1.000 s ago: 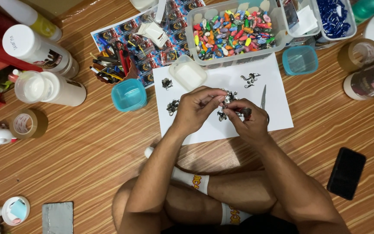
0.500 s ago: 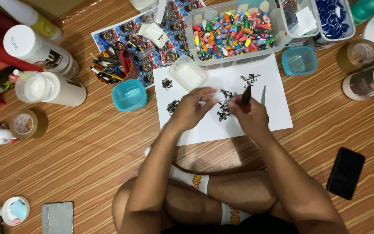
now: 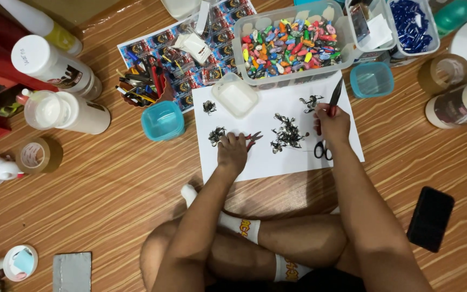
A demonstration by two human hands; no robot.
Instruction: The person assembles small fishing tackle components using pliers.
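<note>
The person sits cross-legged on the wood-grain floor, both forearms reaching up the frame onto a white sheet of paper [image 3: 266, 157] at centre. The left hand [image 3: 232, 153] lies palm down, its fingers spread and loose, fingertips touching a small heap of dark metal hooks [image 3: 217, 135] and a small red-handled pair of pliers [image 3: 253, 139] just to its right; it grasps nothing. The right hand [image 3: 332, 123], at the sheet's right edge, is clenched round a slim red-handled tool [image 3: 334, 96] whose dark tip points up the frame toward the tub above. Between the hands lies a bigger pile of dark hooks [image 3: 287, 133]; a smaller cluster [image 3: 311, 102] sits upper right of it, and a pair of black scissors [image 3: 322, 151] lies just below the right hand.

At the top centre stands a clear rectangular plastic tub of many-coloured small lures [image 3: 290, 46], touching the paper's upper edge. A small empty clear square container [image 3: 235, 96] rests on the sheet's upper left. Left of the paper stands a turquoise square plastic cup [image 3: 162, 120]; a second turquoise cup [image 3: 371, 79] sits upper right. A printed sheet of small repeated coloured labels [image 3: 190, 43] lies at upper centre-left. Two white cylindrical bottles with dark labels [image 3: 55, 67] lie at upper left, a roll of brown tape [image 3: 38, 156] at left, and a black phone [image 3: 431, 218] at lower right.
</note>
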